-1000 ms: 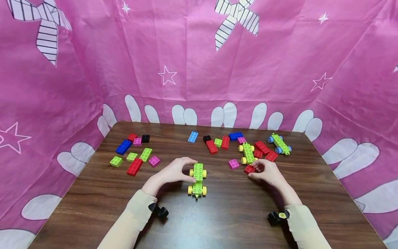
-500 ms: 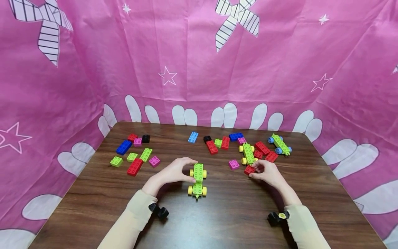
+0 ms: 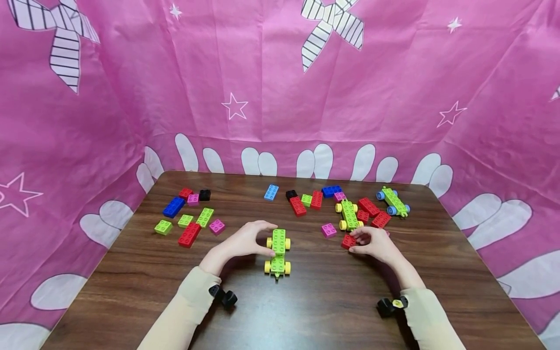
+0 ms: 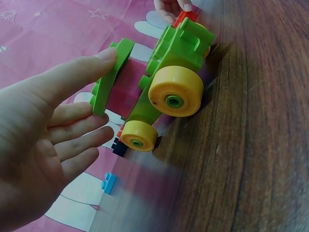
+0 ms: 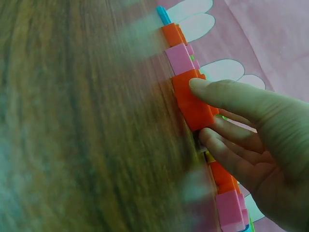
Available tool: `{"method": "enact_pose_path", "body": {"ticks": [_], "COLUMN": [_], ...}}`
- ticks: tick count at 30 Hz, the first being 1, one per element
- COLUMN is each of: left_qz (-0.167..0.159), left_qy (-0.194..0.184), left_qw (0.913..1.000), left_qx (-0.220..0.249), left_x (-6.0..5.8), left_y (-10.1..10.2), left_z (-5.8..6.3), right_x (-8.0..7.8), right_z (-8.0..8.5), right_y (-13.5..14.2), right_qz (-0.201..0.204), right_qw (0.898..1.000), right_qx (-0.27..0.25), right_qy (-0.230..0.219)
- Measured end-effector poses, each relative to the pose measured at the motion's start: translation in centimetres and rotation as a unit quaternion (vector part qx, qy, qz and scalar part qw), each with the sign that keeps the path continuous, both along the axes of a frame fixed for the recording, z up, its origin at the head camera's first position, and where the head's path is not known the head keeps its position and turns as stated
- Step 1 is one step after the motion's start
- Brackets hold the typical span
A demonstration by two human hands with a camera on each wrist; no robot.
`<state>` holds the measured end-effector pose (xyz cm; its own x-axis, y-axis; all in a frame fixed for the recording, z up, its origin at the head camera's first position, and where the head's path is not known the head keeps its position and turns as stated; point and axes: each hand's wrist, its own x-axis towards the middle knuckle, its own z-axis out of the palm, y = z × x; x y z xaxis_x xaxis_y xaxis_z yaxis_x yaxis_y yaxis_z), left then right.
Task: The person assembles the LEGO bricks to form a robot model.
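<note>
In the head view, my left hand (image 3: pixel 249 239) spans a thin green brick (image 3: pixel 279 241) lengthwise, thumb at its near end and a finger at its far end. The brick sits over a green toy car base (image 3: pixel 277 265) with yellow wheels. Between the two, a pink brick (image 4: pixel 126 89) shows in the left wrist view. Off to the right, my right hand (image 3: pixel 374 243) pinches a small red brick (image 3: pixel 348 241) by thumb and fingertips, low over the table. Just beyond it stands another yellow-wheeled green car base (image 3: pixel 349 215). A pink brick (image 3: pixel 329 230) lies to the left of the red one.
A blue-wheeled green car base (image 3: pixel 393 202) stands at the back right, near loose red bricks (image 3: pixel 369 207). At the left lie several bricks, among them a long red one (image 3: pixel 189 235) and a blue one (image 3: pixel 173 207). A light blue brick (image 3: pixel 271 192) is at the back.
My right hand has shifted slightly left and nearer with the red brick. A pink brick now peeks out behind that hand. The left hand and its car base have kept their place.
</note>
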<state>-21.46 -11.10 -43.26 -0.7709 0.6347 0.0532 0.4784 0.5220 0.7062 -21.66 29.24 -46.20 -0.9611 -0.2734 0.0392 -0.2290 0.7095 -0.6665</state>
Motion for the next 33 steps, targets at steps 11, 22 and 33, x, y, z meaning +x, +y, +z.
{"method": "enact_pose_path", "body": {"ticks": [11, 22, 33], "left_qz": [0.010, 0.018, 0.018], "left_qy": [0.016, -0.002, -0.007], "left_qw": [0.9998, 0.9998, 0.9998], "left_qx": [-0.004, -0.007, -0.009], "left_x": [0.0, -0.1, -0.4], "left_y": [-0.1, 0.0, -0.2], "left_z": [-0.3, -0.3, -0.7], "right_x": [0.1, 0.5, -0.4], "right_z": [0.0, 1.3, 2.0], "right_y": [0.2, -1.4, -5.4], "right_qz": [0.004, 0.031, 0.031], "right_qw": [1.000, 0.999, 0.995], "right_qx": [0.028, 0.008, -0.060], "right_qy": [-0.005, 0.033, 0.077]}}
